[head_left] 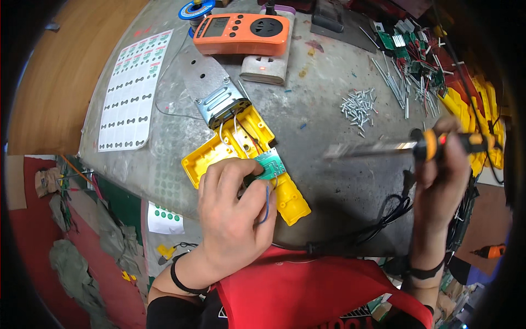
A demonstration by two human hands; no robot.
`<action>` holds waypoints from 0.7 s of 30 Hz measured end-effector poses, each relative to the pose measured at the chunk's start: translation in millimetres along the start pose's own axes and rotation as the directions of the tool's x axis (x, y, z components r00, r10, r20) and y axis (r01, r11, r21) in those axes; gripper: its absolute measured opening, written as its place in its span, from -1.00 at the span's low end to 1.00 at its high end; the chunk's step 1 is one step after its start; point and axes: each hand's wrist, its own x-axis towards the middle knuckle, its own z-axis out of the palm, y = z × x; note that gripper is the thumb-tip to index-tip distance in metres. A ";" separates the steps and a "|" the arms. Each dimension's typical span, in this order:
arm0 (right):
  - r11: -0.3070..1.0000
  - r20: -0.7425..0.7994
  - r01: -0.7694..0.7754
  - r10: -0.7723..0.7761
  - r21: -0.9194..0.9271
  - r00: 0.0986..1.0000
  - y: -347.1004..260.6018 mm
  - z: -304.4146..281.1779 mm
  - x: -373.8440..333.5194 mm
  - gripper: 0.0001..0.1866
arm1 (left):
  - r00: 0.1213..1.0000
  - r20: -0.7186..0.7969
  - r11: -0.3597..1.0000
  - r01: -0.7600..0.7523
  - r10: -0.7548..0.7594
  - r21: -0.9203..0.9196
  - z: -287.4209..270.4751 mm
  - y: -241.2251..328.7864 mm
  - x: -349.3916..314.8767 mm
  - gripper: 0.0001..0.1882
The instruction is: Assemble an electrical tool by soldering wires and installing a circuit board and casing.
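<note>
My left hand is closed in a pinch at the edge of a small green circuit board. A blue wire hangs from between the fingers. The board lies over an opened yellow plastic housing; white and red wires run inside it toward a metal bracket plate at its far end. On the right, my right hand grips the yellow-and-black handle of a soldering iron. Its shaft points left, apart from the board, and the tip is smeared by motion.
An orange meter with a socket rests on a white power strip, beside a solder spool. Loose screws, metal rods, wired circuit boards and yellow housings lie right. A sticker sheet lies left.
</note>
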 end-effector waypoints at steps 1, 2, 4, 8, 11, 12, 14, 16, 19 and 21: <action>0.988 -0.036 -0.099 0.105 0.121 0.994 2.8 9.8 -16.2 -0.70 | 1.000 0.008 1.000 -0.004 0.004 0.000 1.1 0.6 2.8 -0.84; 0.975 -0.013 -0.144 0.148 0.169 0.989 6.8 13.0 -24.9 -0.70 | 1.000 0.012 1.000 -0.002 0.001 0.014 0.8 0.8 2.9 -0.84; 0.956 -0.009 -0.183 0.190 0.229 0.982 19.3 18.8 -31.3 -0.68 | 1.000 0.012 1.000 0.003 -0.003 0.021 1.9 1.0 1.8 -0.84; 0.940 0.072 -0.231 0.220 0.249 0.973 32.7 26.6 -37.5 -0.66 | 1.000 0.004 1.000 0.009 -0.009 0.012 2.1 -0.6 0.8 -0.84; 0.945 0.100 -0.215 0.196 0.245 0.976 35.3 27.9 -37.8 -0.64 | 1.000 0.012 1.000 0.006 -0.006 0.011 1.0 0.4 1.1 -0.84; 0.945 0.102 -0.215 0.195 0.248 0.975 36.5 29.7 -38.1 -0.64 | 1.000 0.011 1.000 0.006 -0.006 0.015 1.1 0.8 1.0 -0.84; 0.958 0.056 -0.247 0.241 0.149 0.969 37.7 35.1 -39.3 -0.67 | 1.000 0.014 1.000 0.019 -0.019 0.009 0.3 2.2 0.1 -0.83; 0.957 0.056 -0.250 0.245 0.146 0.968 37.3 36.1 -38.5 -0.67 | 1.000 0.020 1.000 0.023 -0.023 0.012 0.0 2.5 0.3 -0.83; 0.953 0.088 -0.252 0.240 0.169 0.967 42.3 29.7 -37.2 -0.67 | 0.999 0.025 0.999 0.033 -0.034 0.012 0.3 2.4 -0.7 -0.83; 0.948 0.120 -0.252 0.231 0.197 0.965 43.6 28.7 -36.5 -0.66 | 0.999 0.024 0.999 0.040 -0.040 0.011 0.2 3.7 -1.0 -0.82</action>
